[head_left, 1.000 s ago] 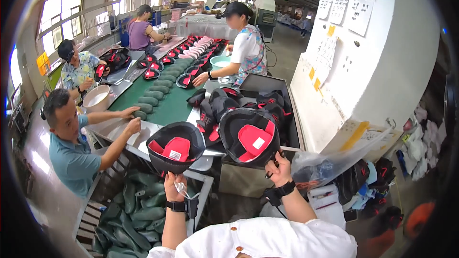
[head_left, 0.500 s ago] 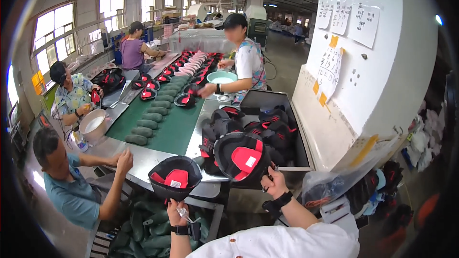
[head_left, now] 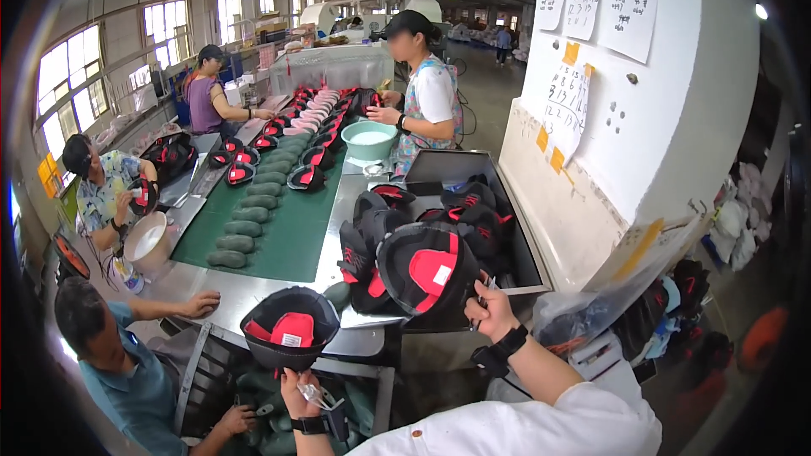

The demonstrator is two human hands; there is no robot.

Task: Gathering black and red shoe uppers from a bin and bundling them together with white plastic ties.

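Observation:
My left hand (head_left: pixel 299 393) is closed on the lower end of a black shoe upper (head_left: pixel 263 346) with a red inside and a white label. My right hand (head_left: pixel 493 317) grips a second shoe upper (head_left: pixel 390 274), black and red, also with a white label. Both uppers are raised side by side, their openings facing me. A small pale item hangs at my left wrist, its kind unclear. Behind the right-hand upper, more black and red uppers (head_left: pixel 372 213) lie heaped at a metal bin (head_left: pixel 541 266).
Dark green shoe lasts (head_left: pixel 238 242) line a green belt (head_left: pixel 291 253) among more uppers. A crate (head_left: pixel 386 388) of lasts stands below the table; a co-worker's hand (head_left: pixel 240 419) reaches into it. Other people work along both sides. A white pillar (head_left: pixel 583 194) rises at right.
Both uppers stay in my hands; the left one sits slightly further left and lower. The co-worker at near left has parted their hands, one onto the table edge, one into the crate.

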